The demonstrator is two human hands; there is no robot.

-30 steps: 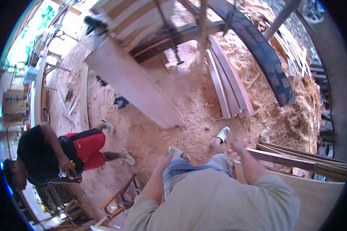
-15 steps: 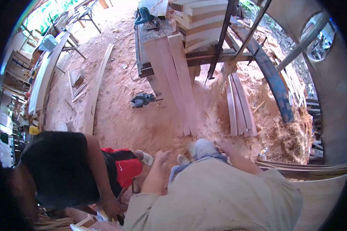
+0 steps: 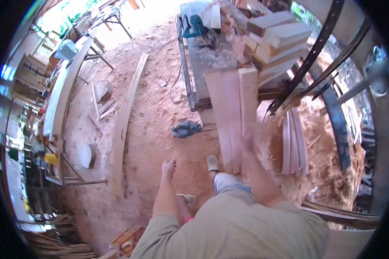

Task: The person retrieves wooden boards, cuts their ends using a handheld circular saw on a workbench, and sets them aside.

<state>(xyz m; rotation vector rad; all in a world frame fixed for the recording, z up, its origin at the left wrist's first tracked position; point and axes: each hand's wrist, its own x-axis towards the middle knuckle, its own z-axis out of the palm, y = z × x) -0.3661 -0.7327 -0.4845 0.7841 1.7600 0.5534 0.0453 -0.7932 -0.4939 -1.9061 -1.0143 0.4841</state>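
Note:
My left hand (image 3: 169,167) hangs over the sawdust-strewn ground with its fingers curled in; whatever it may hold is too small to make out. My right hand (image 3: 247,143) is a blur in front of the reddish boards (image 3: 231,116), which lean against the workbench (image 3: 199,64). Whether it touches them I cannot tell. A grey-blue power tool (image 3: 186,129) lies on the ground between my left hand and the boards. On the bench stands a teal power tool (image 3: 193,26), near stacked pale wood blocks (image 3: 285,32).
A long plank (image 3: 127,125) lies on the ground to the left, with a round white object (image 3: 86,156) beside it. Further left runs a long table (image 3: 62,99). More boards (image 3: 294,142) stand at the right, near a dark curved piece (image 3: 336,121). Wooden strips lie lower left.
The bench and leaning boards are now closer, and the view has shifted left-to-right across them. The person in black and red has almost left view. My right hand has moved up before the boards.

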